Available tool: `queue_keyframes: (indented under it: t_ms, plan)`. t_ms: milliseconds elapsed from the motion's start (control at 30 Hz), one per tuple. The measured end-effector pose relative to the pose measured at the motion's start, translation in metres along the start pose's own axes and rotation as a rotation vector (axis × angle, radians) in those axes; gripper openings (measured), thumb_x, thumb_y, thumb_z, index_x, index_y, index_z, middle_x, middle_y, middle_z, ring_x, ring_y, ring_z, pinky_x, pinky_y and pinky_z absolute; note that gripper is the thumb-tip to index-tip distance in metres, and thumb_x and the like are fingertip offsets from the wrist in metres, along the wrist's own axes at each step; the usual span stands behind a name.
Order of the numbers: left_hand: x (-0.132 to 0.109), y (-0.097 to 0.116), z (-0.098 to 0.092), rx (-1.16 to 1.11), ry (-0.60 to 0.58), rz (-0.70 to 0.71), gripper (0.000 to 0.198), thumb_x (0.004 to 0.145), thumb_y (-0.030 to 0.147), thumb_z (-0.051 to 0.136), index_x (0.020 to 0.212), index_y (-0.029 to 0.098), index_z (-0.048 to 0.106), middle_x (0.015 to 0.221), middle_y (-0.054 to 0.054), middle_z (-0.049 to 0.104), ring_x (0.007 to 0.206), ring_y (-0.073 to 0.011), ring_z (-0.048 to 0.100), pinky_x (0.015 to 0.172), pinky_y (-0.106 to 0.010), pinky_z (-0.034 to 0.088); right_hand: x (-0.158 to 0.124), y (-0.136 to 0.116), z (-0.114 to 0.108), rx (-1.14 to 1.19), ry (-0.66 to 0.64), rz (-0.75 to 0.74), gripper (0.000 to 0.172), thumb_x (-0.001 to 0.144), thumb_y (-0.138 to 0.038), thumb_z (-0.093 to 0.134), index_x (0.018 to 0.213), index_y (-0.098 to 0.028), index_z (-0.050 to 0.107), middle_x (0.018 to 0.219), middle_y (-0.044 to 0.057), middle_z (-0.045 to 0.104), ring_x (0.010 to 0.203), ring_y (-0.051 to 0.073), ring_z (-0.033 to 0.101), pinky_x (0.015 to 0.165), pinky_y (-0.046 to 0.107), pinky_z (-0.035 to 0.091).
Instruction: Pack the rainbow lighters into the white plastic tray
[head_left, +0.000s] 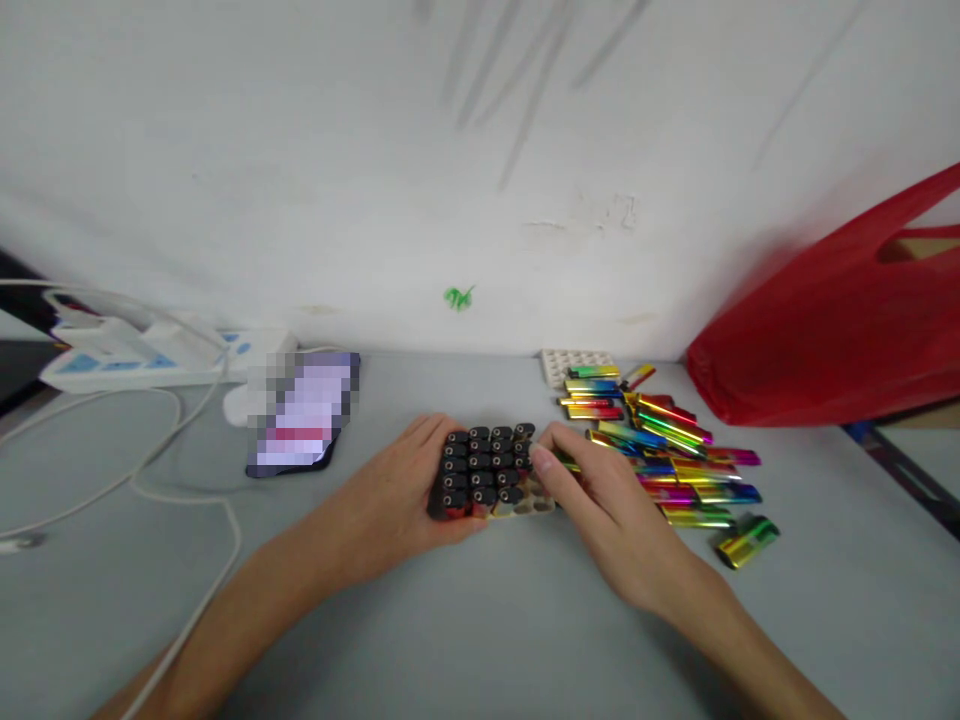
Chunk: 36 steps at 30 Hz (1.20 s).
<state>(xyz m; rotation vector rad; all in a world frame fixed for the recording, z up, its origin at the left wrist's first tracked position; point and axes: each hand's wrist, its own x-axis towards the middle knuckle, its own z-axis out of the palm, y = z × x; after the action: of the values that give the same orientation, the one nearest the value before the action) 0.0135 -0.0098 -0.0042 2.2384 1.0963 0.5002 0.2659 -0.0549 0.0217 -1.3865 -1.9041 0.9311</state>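
Note:
A pale tray [534, 505] in the middle of the table holds several lighters [480, 465] upright in rows, their black ends facing up. My left hand [409, 490] is closed around the tray's left side, fingers behind it and thumb along the front. At the right side of the tray, my right hand [592, 490] has thumb and forefinger pinched at a black-ended lighter [523, 455] in the right column. Bare holes show at the tray's front right corner. A loose pile of shiny multicoloured lighters [667, 440] lies just beyond my right hand.
A second pale tray with holes [574, 362] lies by the wall behind the pile. To the left are a phone [307, 410], a white power strip [172, 350] and loose white cables [232, 530]. A red bag [817, 320] stands at the right.

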Motion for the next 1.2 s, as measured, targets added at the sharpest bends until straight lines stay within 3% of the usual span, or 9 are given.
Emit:
queue_keyframes:
  t_ms: [1200]
  plan:
    - [0.0008,0.0043,-0.0017,0.007,-0.021,-0.014,0.041,0.086,0.031,0.088,0.114,0.025,0.06,0.12,-0.007,0.066,0.118,-0.0338,0.065,0.103,-0.049,0.055,0.0001,-0.0026,-0.0012,-0.015,-0.003,-0.005,0.039,0.119,-0.048,0.043,0.089,-0.025,0.051,0.08,-0.003,0.057,0.076,0.02,0.054,0.072,0.035,0.037]
